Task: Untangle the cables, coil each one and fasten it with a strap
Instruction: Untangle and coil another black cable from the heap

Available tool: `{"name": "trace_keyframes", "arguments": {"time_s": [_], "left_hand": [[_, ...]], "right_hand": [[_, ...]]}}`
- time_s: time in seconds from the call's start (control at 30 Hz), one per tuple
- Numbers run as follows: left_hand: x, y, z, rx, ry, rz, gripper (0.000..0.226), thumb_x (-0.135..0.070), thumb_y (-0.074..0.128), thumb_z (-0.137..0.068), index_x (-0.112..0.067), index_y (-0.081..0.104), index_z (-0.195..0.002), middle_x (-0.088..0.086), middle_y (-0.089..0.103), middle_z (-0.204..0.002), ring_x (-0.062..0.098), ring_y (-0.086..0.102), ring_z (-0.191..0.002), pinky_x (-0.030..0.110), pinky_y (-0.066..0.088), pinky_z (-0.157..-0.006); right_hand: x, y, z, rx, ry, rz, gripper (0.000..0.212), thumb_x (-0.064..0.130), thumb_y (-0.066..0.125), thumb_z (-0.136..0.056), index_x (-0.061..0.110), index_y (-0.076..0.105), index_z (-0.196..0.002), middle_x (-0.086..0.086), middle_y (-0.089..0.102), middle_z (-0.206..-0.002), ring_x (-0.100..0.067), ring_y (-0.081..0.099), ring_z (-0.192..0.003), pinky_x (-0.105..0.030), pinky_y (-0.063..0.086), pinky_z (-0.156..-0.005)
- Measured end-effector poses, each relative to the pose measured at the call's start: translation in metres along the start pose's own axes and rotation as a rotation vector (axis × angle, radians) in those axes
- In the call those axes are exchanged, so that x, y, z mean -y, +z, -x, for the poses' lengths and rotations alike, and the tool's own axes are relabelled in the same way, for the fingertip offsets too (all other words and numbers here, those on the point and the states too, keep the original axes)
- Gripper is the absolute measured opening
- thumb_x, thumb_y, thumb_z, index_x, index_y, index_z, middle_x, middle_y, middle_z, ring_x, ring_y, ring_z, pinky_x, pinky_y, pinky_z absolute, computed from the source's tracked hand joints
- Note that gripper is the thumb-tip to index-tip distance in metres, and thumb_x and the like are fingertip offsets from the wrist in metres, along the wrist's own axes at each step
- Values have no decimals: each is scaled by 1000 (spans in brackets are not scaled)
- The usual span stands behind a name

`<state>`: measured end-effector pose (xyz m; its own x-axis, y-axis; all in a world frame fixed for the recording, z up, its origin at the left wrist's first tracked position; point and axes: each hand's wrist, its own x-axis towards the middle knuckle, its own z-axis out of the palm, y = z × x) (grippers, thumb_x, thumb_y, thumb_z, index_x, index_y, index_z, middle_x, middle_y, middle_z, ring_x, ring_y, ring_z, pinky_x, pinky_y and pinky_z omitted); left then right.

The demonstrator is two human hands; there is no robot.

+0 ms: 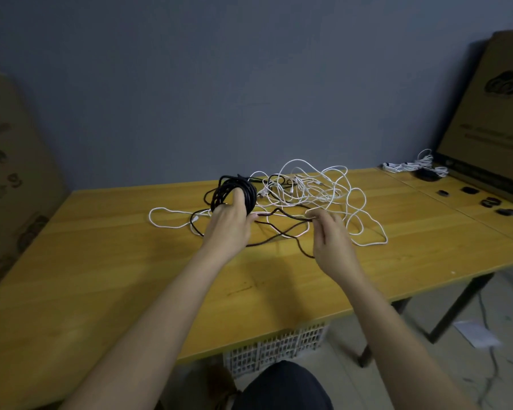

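My left hand [230, 223] grips a coil of black cable [234, 189], held upright above the yellow table [116, 261]. The loose end of that black cable [282, 232] trails across the table to my right hand [330, 238], which pinches it between its fingertips. Behind both hands lies a tangle of white cables [314, 187], with one white loop [172, 217] stretching out to the left under my left hand.
Coiled white cables [409, 165] and several black straps [486, 201] lie at the table's far right, by a leaning cardboard box [492, 113]. More cardboard [9, 173] stands at the left. A white plastic crate [276, 347] sits under the table.
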<state>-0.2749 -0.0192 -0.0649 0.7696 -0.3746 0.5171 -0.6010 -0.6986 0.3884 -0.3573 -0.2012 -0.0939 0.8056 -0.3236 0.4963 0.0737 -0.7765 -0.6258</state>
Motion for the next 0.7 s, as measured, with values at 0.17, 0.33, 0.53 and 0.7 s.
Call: {"name": "trace_keyframes", "arguments": {"time_s": [0.17,0.33,0.53,0.7], "left_hand": [[4,-11,-17,-61,8,-77,31,-17,50,-98,-1,35,-120,9,66,-80,34,59,-88,36,39,-71],[-1,-26,-32,-159,-29,-40,27,-15,52,-98,1,38,-114,4,50,-67,35,58,-81,34,30,-68],[-30,-37,-39,-165,74,-65,29,-14,50,-99,2,37,-119,6,55,-73,35,57,-88,27,24,-67],[-50,-68,-68,-196,72,3,21,-17,48,-100,-9,28,-97,2,48,-63,36,57,-78,34,23,-60]], "right_hand": [[8,-28,-14,67,-158,-8,5,13,55,-95,15,59,-97,10,50,-73,-4,46,-61,-15,31,-56],[21,-30,-26,108,-128,57,4,23,64,-91,23,68,-92,10,57,-77,-6,52,-70,-18,40,-61],[16,-29,-60,-199,-146,760,15,13,71,-82,16,73,-97,-7,57,-94,-29,54,-86,-30,31,-62],[55,-60,-105,-24,-158,963,26,-4,46,-90,8,50,-113,-10,52,-110,-30,62,-88,-31,32,-61]]}}
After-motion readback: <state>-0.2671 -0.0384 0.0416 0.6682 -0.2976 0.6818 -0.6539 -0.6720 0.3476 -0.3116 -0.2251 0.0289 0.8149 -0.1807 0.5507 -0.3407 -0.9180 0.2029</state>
